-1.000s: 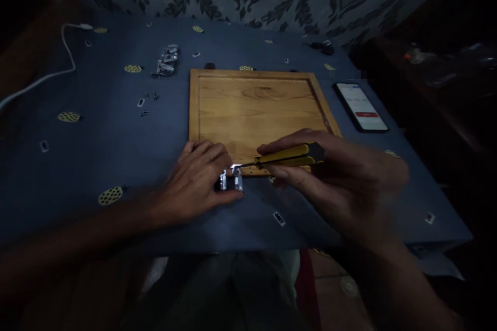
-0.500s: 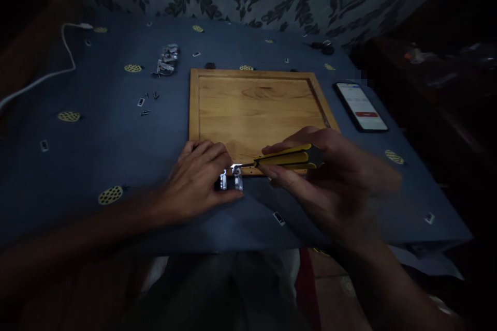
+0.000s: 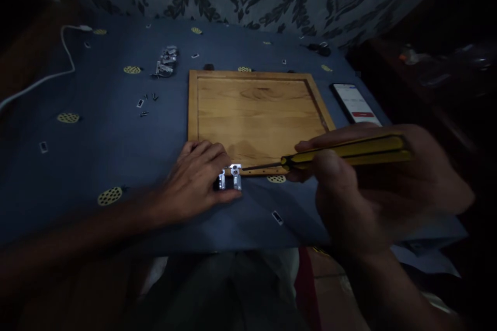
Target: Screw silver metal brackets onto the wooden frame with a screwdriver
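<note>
A framed wooden panel (image 3: 256, 119) lies flat on the table. At its near edge sits a shiny metal hinge (image 3: 236, 178), partly hidden by my left hand (image 3: 204, 170). That hand rests on the panel's near left corner, its fingers curled over the hinge and the thumb below it. My right hand (image 3: 373, 176) grips a screwdriver (image 3: 345, 152) by its yellow and black handle. The screwdriver lies nearly level, and its dark shaft points left, with the tip close to the hinge's right side. Whether the tip touches the metal I cannot tell.
Several loose screws (image 3: 144, 113) lie left of the panel, with more metal hinges (image 3: 166, 62) behind them. A lit phone (image 3: 357, 103) is on the right, partly behind my right hand. A white cable (image 3: 72, 57) runs along the left; a dark object (image 3: 320, 49) lies at the back right.
My right hand has drawn the screwdriver back to the right, away from the hinge, and now covers part of the phone. My left hand has stayed in place on the hinge.
</note>
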